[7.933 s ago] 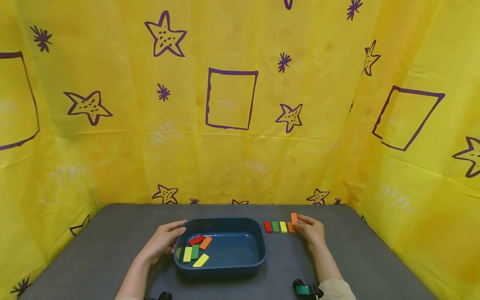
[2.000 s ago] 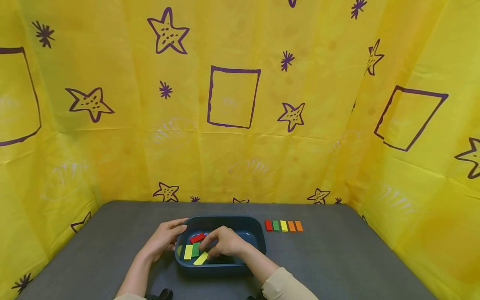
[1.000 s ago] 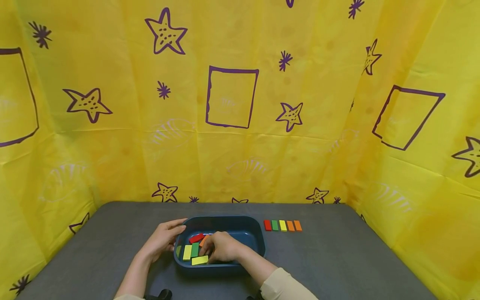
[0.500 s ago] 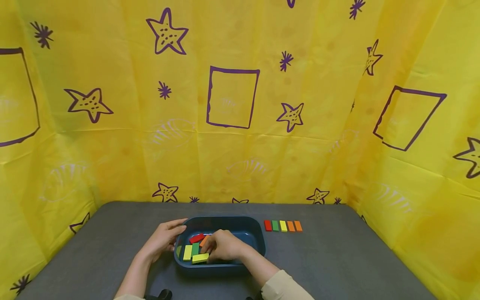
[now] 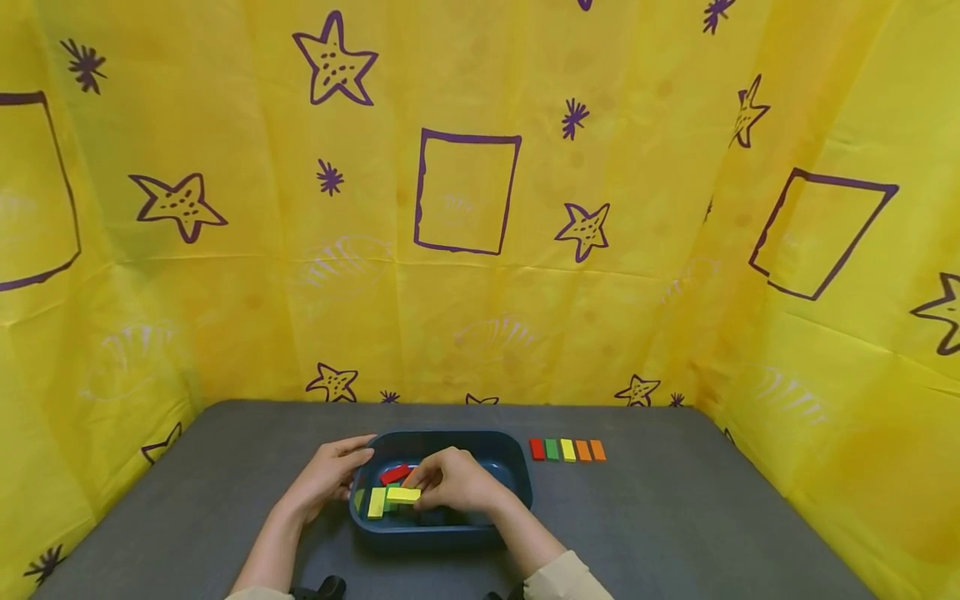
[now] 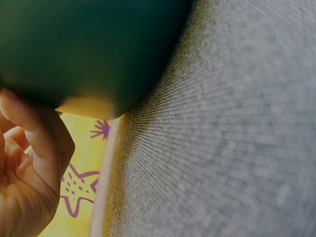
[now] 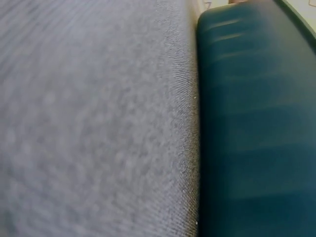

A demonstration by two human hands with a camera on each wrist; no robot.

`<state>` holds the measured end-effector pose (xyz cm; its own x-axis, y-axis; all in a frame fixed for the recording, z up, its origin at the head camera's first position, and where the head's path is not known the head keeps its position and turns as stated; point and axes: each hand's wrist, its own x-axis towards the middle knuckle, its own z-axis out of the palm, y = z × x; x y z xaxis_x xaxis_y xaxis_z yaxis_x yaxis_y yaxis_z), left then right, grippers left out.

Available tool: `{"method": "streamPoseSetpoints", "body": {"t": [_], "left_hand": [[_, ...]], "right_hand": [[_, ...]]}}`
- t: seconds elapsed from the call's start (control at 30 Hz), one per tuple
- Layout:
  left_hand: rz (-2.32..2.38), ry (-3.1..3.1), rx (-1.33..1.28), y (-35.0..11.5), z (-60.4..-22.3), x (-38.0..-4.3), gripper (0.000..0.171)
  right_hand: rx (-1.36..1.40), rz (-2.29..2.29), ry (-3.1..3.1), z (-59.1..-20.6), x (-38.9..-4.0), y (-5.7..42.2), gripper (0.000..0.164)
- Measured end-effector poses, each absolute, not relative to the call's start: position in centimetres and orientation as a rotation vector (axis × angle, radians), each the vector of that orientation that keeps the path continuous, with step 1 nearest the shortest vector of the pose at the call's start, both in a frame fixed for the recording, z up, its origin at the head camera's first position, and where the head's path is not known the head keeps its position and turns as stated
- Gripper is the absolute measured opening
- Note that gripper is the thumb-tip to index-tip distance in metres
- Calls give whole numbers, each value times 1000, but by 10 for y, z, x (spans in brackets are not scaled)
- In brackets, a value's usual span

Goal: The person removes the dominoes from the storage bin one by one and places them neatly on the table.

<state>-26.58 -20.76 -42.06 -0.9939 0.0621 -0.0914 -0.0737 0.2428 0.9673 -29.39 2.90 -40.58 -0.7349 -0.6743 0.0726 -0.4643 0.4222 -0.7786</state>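
Observation:
A dark blue plastic bin (image 5: 442, 532) holds small coloured blocks on its left side. My left hand (image 5: 322, 479) grips the bin's left end; in the left wrist view its bent fingers (image 6: 37, 128) meet the bin's outer wall (image 6: 89, 54). Inside the bin, my right hand (image 5: 457, 482) pinches a yellow block (image 5: 405, 496) by its right end, raised over a partly covered green block (image 5: 390, 505). Another yellow block (image 5: 377, 503) lies to the left, a red block (image 5: 395, 474) behind. An orange block (image 5: 409, 477) is mostly hidden by the right fingers.
Right of the bin, a row on the grey table (image 5: 675, 517) runs red (image 5: 537, 450), green (image 5: 552, 450), yellow (image 5: 567, 451), then two orange blocks (image 5: 590, 451). A yellow patterned curtain (image 5: 480, 333) encloses the back and sides. The right wrist view shows the bin's outer wall (image 7: 256, 123).
A second orange block has joined the row since the earliest frame. My right hand has turned the front yellow block in the bin and lifted it. My left hand stays at the bin.

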Motion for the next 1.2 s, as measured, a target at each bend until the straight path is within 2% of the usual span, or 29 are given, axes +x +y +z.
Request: {"method": "streamPoseSetpoints", "body": {"t": [0.67,1.2], "left_hand": [[1858,2402,-25,-205,-422,-268,52],[1848,2413,-50,-207,-421,-266,52]], "right_hand": [[-940,-1455,2503,-407,-297,40,20],[-832,-1598,2567,-376,-303,68,24]]}}
